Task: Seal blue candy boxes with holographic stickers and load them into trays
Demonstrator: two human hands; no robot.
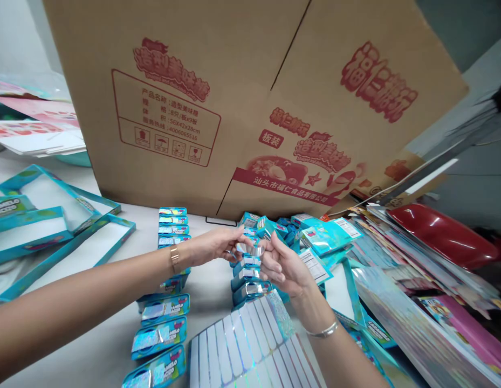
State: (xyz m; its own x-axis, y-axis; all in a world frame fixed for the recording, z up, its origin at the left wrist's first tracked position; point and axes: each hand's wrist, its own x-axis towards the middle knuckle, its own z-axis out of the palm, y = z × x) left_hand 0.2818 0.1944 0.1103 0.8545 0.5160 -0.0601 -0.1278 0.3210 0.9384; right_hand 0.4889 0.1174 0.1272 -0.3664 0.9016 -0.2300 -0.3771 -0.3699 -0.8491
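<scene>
Between my two hands a short shiny sticker strip (250, 249) is stretched. My left hand (218, 245) pinches its left end, and the fingers of my right hand (285, 267) are closed at its right end. Directly beneath is a column of small blue candy boxes (250, 292), some with silvery strips across their tops. Another column of the same blue boxes (163, 337) runs under my left forearm, several with shiny strips. A sheet of holographic sticker strips (242, 345) lies at the front, close to my right wrist.
A large cardboard carton (234, 108) stands behind the boxes. Open blue trays (64, 237) are stacked on the left. Loose blue packs (323, 237) are heaped at the right, beside stacks of printed card (412, 312) and a red plastic object (440, 231).
</scene>
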